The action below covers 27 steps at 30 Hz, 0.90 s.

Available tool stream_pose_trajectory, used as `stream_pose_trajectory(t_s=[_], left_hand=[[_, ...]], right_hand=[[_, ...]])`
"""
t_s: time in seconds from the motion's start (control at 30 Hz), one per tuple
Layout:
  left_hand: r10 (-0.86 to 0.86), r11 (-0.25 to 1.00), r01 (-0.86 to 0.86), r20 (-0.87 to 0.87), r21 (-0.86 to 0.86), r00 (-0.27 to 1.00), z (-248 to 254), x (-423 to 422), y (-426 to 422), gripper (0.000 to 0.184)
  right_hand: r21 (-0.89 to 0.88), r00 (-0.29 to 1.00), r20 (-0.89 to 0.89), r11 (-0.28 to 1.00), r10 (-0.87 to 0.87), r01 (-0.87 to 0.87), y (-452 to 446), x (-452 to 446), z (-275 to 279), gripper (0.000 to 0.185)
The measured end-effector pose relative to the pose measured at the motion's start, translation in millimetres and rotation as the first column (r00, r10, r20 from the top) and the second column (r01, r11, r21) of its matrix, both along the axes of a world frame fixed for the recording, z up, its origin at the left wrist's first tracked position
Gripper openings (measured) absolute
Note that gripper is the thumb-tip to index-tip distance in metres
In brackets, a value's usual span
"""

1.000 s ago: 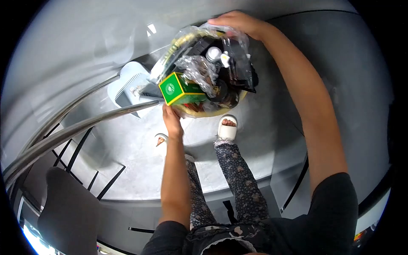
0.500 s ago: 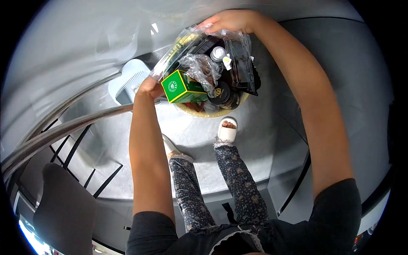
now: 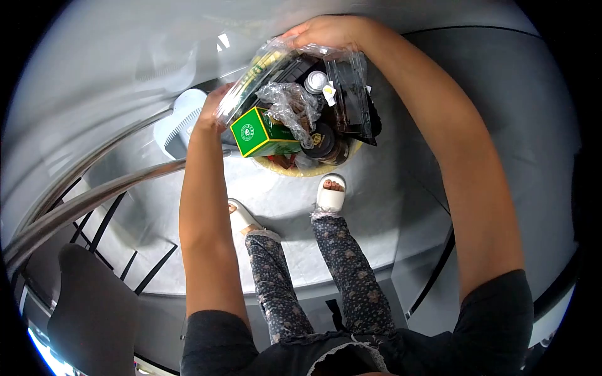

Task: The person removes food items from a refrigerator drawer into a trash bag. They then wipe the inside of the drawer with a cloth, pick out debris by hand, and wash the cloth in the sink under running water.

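A round bin with a yellow rim (image 3: 301, 172) is full of rubbish. In it lie a green box (image 3: 256, 133) with yellow edges, a crumpled clear wrapper (image 3: 290, 103), a dark-lidded jar (image 3: 320, 143), a white-capped container (image 3: 315, 82) and black plastic trays (image 3: 351, 100). My left hand (image 3: 215, 108) is closed on the clear plastic bag (image 3: 241, 94) at the bin's left side; its fingertips are partly hidden. At the far top edge, my right hand (image 3: 320, 32) grips the same clear plastic, fingers curled over it.
A pale dustpan (image 3: 182, 119) with a comb-like edge stands left of the bin. Curved metal rails (image 3: 119, 183) run at the left, above a grey chair (image 3: 94, 310). Two feet in white sandals (image 3: 330, 195) are on the floor near the bin.
My left hand has moved from the bin's near-left rim up to the left side and taken hold of the plastic. My right hand has shifted slightly left along the far edge.
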<state>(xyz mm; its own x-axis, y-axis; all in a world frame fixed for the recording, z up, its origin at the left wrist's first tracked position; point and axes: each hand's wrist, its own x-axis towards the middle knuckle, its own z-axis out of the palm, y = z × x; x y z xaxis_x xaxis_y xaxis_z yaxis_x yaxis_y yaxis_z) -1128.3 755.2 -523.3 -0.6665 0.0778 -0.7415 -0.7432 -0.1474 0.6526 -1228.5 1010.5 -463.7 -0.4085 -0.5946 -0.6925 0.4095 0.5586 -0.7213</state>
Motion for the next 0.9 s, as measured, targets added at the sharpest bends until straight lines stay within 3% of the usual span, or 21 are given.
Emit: stream_pose_trajectory(t_s=[0.07,0.13,0.2,0.23,0.33,0.37,0.43,0.47,0.5,0.53,0.6,0.63,0.73,0.83,0.9], left_hand=[[-0.05,0.991,0.021,-0.214,-0.133,0.976,-23.8,7.1,-10.5,0.027],[0.182,0.967,-0.229,-0.325,-0.11,0.928,-1.0,21.0,8.4,0.02],[0.37,0.919,-0.394,-0.353,0.004,0.86,15.8,31.6,18.0,0.017],[0.325,0.931,-0.362,-0.35,-0.044,0.879,21.6,37.0,17.7,0.013],[0.142,0.959,-0.248,-0.519,-0.14,0.843,15.6,52.8,14.2,0.011],[0.085,0.963,-0.21,-0.553,-0.168,0.829,13.0,56.4,12.4,0.011],[0.11,0.963,-0.206,-0.442,-0.175,0.89,11.4,62.7,4.2,0.013],[0.123,0.963,-0.203,-0.382,-0.178,0.916,11.0,66.6,0.2,0.014],[0.026,0.955,-0.118,-0.318,-0.273,0.948,7.4,76.5,-6.4,0.022],[0.04,0.975,-0.104,-0.308,-0.194,0.951,15.7,86.4,3.6,0.031],[-0.04,0.988,0.022,-0.116,-0.152,0.992,3.2,114.8,13.0,0.039],[0.047,0.999,-0.048,-0.078,-0.007,0.996,0.9,118.8,11.4,0.041],[0.157,0.986,-0.154,-0.048,0.057,0.986,-1.4,129.8,11.6,0.036],[0.32,0.918,-0.325,0.057,0.228,0.946,-6.2,131.1,15.9,0.031],[0.358,0.868,-0.36,0.069,0.343,0.931,-18.6,131.4,14.6,0.031]], right_hand=[[0.016,0.999,-0.048,1.0,0.009,-0.008,-0.4,2.0,4.1,0.04],[-0.042,0.992,-0.123,0.999,0.011,-0.017,3.7,5.0,0.4,0.04],[-0.213,0.992,-0.019,0.97,-0.122,0.115,9.0,10.3,3.7,0.038],[-0.288,0.983,0.043,0.939,-0.181,0.186,13.1,13.6,6.0,0.038],[-0.286,0.976,-0.169,0.954,-0.139,0.086,29.8,14.4,18.3,0.037],[-0.243,0.971,-0.147,0.958,-0.19,0.151,35.4,13.4,25.2,0.043],[-0.15,0.951,-0.101,0.95,-0.292,0.275,44.8,16.4,38.0,0.055],[-0.121,0.938,-0.159,0.949,-0.308,0.291,49.3,23.3,39.1,0.048],[-0.095,0.921,-0.219,0.946,-0.323,0.309,53.1,30.6,39.9,0.041],[-0.072,0.901,-0.276,0.942,-0.334,0.327,56.6,37.7,39.3,0.037],[0.067,0.934,-0.183,0.944,-0.307,0.323,70.2,40.9,30.6,0.04],[0.136,0.946,-0.133,0.94,-0.296,0.313,75.4,42.4,26.4,0.042],[0.119,0.928,-0.122,0.923,-0.353,0.367,84.8,51.7,17.2,0.046],[-0.054,0.831,0.067,0.83,-0.551,0.555,83.6,58.3,9.8,0.044],[-0.011,0.82,0.038,0.821,-0.57,0.571,90.8,57.5,1.1,0.039]])
